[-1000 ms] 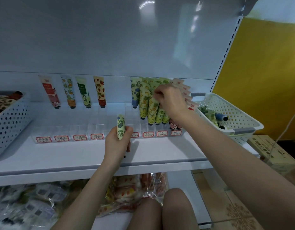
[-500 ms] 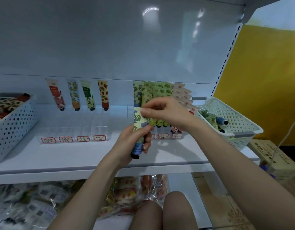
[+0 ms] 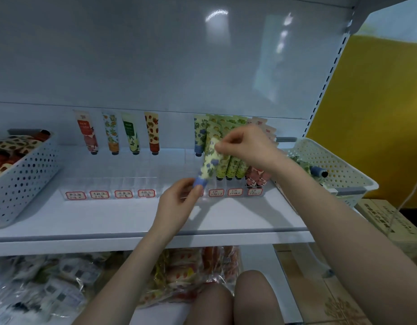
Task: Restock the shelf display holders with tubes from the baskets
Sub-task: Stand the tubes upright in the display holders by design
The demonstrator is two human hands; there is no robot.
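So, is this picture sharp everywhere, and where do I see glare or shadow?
Head view: glare shows as white spots high on the back panel; the right hand and the tube it pinches are smeared by motion; the labels are too soft to read; soft shadows fall on the shelf; the wide lens bends its front edge.

You have soft, even light from above, with pale glare patches high on the back panel (image 3: pixel 216 14) and faint shadows of your arms on the shelf (image 3: pixel 113 216). Your right hand (image 3: pixel 247 146) and the tube (image 3: pixel 211 161) are smeared by motion blur, and the wide lens bows straight edges near the corners.
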